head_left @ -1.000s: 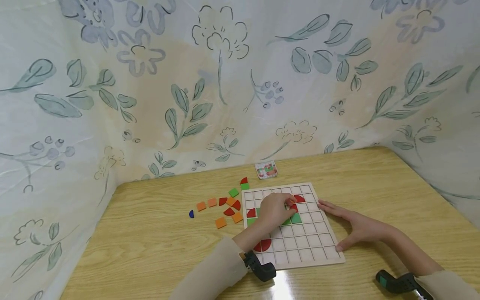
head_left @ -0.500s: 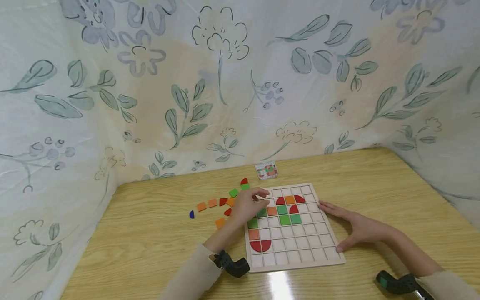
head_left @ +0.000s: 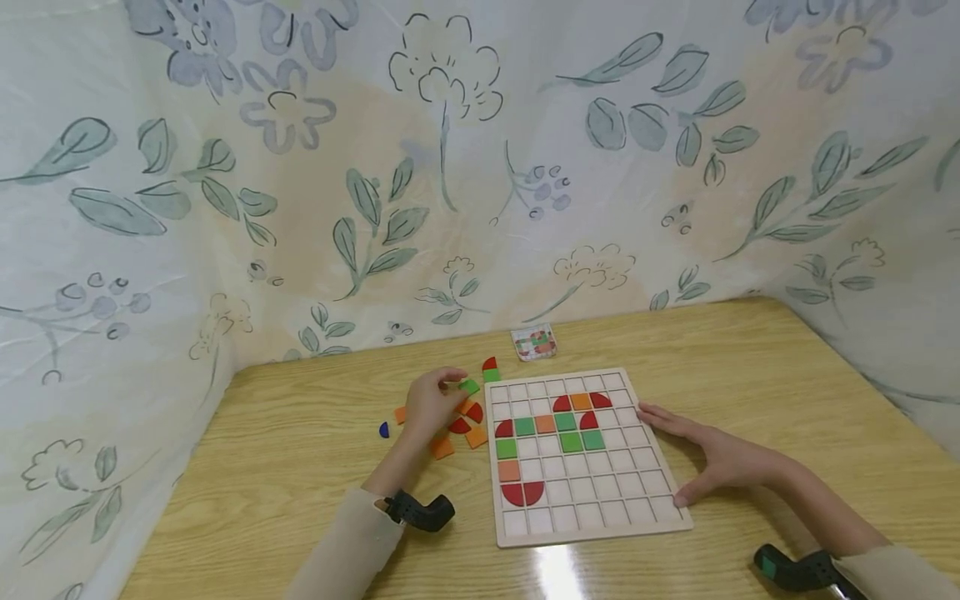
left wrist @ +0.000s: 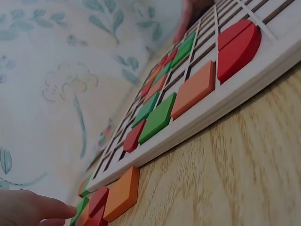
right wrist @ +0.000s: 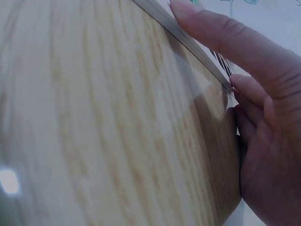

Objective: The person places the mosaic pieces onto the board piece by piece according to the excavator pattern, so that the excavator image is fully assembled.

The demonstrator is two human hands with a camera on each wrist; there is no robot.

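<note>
My left hand (head_left: 433,402) is over the loose pieces left of the board, index finger and thumb slightly apart at the edge of a green square tile (head_left: 470,386). In the left wrist view its index fingertip (left wrist: 69,210) meets that green tile beside red and orange pieces. A wooden grid board (head_left: 622,508) carries red quarter-circle, green and orange tiles in its cells, among them an orange square (head_left: 581,402) between two red pieces. My right hand (head_left: 723,454) rests along the board's right edge, thumb (right wrist: 211,28) and fingers spread against the rim.
Around the left hand lie several orange tiles (head_left: 442,447), red quarter-circles (head_left: 475,412) and a small blue piece (head_left: 384,430). A red piece (head_left: 490,363) touches a green one behind the board's corner. A patterned card (head_left: 535,342) lies by the floral cloth (head_left: 480,208).
My left hand has left the board's upper cells and moved left to the loose pieces. The orange square, first at its fingertips, now lies between two red pieces. The right hand stays put.
</note>
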